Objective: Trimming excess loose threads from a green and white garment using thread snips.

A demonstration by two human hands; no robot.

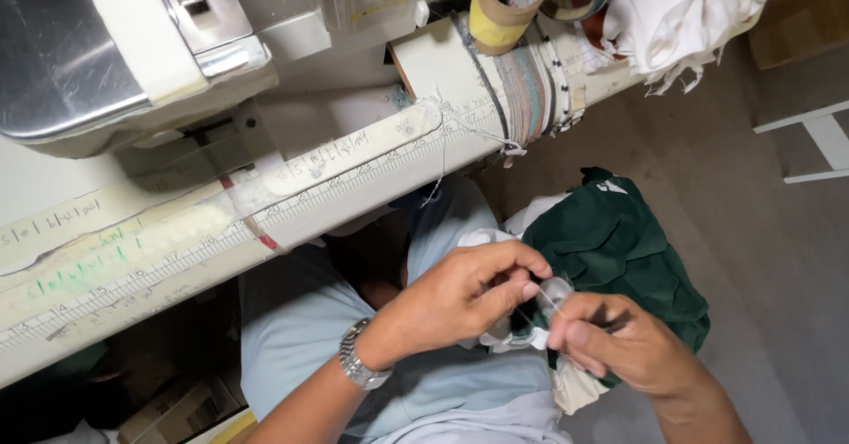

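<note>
Clear plastic, a small round piece (pixel 555 290), probably a bobbin or tiny spool, sits pinched between both hands just above the lap, in front of the desk edge. A fine thread (pixel 546 295) seems to run across it; too thin to trace with certainty.

Left hand (pixel 460 298): thumb and forefinger closed on the piece from the left, other fingers curled loose. Steel wristwatch (pixel 360 364) on that wrist.

Right hand (pixel 619 342): fingers drawn nearly shut, tips meeting the piece from the right; a thin dark tool (pixel 612 322) appears tucked in the same grip, identity unclear.

Handling judgement: piece is very light, rigid, smooth, likely slippery. Best held by its rim with fingertip pads, gently. Thread is limp and snaps or slips easily; needs a pinch close to its end.

Under the hands: dark green fabric (pixel 623 249) bundled on the lap, soft, floppy, with white cloth (pixel 575 391) beneath. Light blue shirt (pixel 301 320) below.

Farther out: desk (pixel 133 267) with a ruler scale along its front edge, sewing machine (pixel 115 46) on top, tape roll (pixel 504 2) and a white fabric heap (pixel 681 11) at the far end.
</note>
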